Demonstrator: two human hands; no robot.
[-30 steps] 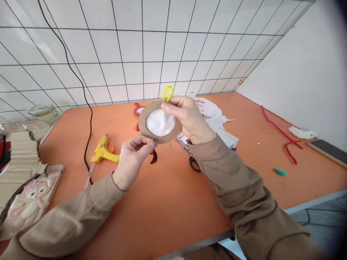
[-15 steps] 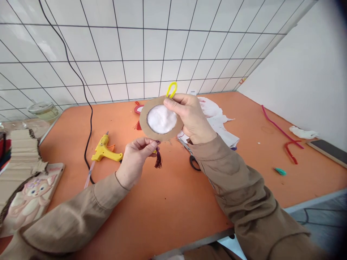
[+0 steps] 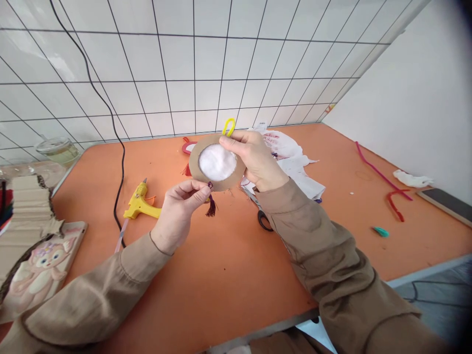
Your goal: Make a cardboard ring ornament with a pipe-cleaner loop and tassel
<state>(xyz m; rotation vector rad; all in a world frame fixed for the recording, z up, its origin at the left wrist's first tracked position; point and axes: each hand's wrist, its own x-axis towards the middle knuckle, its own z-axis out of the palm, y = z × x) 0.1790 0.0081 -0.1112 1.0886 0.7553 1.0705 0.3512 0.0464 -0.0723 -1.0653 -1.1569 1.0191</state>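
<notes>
Above the table I hold up a round cardboard ring (image 3: 196,166) with white fabric (image 3: 217,162) showing in its middle. My right hand (image 3: 256,157) pinches its upper right edge, thumb in front, just under a yellow loop (image 3: 230,127). A dark purple tassel (image 3: 211,206) hangs at the ring's lower edge. My left hand (image 3: 182,209) is closed, with thumb and forefinger pinching the small loop at the tassel's top, in front of the cardboard. Left of that hand lies a yellow glue gun (image 3: 141,204).
Scissors (image 3: 264,221) and white fabric scraps (image 3: 298,172) lie behind my right forearm. A red-tasselled round piece (image 3: 189,147) sits behind the ring. Torn cardboard (image 3: 31,211) and a decorated case (image 3: 47,265) are at left. Pipe cleaners (image 3: 379,169), a green tuft (image 3: 381,231) and a phone (image 3: 448,204) lie at right.
The ring and my right hand have moved slightly left and down. My left hand has shifted left and a little up with the tassel, whose top loop now shows against the cardboard.
</notes>
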